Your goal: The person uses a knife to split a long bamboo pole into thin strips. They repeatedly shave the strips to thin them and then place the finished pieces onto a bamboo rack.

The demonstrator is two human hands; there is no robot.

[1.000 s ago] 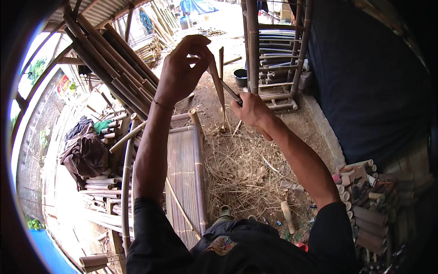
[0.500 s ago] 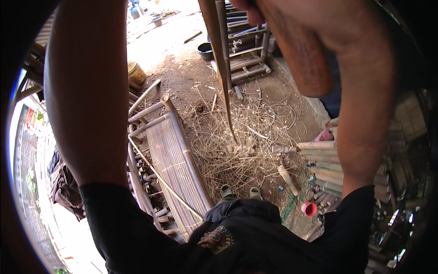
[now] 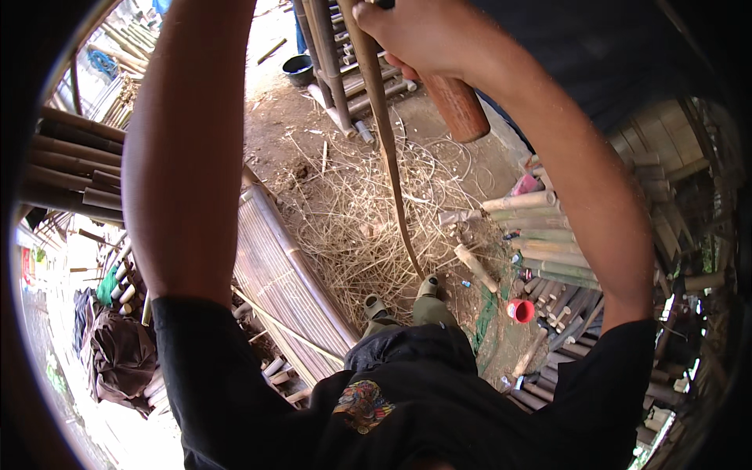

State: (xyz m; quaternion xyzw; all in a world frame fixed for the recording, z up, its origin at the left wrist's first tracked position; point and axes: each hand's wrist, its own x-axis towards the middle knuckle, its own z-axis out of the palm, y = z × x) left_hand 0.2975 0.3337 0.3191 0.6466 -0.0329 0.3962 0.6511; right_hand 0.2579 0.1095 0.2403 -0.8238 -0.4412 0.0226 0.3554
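My right hand (image 3: 419, 35) is at the top of the view, its fingers wrapped round a tool with a thick reddish-brown wooden handle (image 3: 464, 113). The butt of the handle points down toward me. The tool's working end is out of sight, so I cannot tell its exact kind. Beside this hand, the thumb lies close to a long bamboo strip (image 3: 384, 117) that hangs down, narrowing and curving toward my feet. My left forearm (image 3: 192, 117) reaches up past the upper edge, and the left hand is beyond the picture.
Thin bamboo shavings (image 3: 352, 211) cover the ground ahead of my feet. A slatted bamboo bench (image 3: 274, 266) stands at left. Cut bamboo poles (image 3: 540, 227) and a red cup (image 3: 520, 311) lie at right. A black basin (image 3: 298, 69) sits by a bamboo frame (image 3: 333, 78) farther off.
My right hand has come lower and farther left into view with the wooden-handled tool. The view has shifted, and the bamboo strip's lower end is now nearer my feet.
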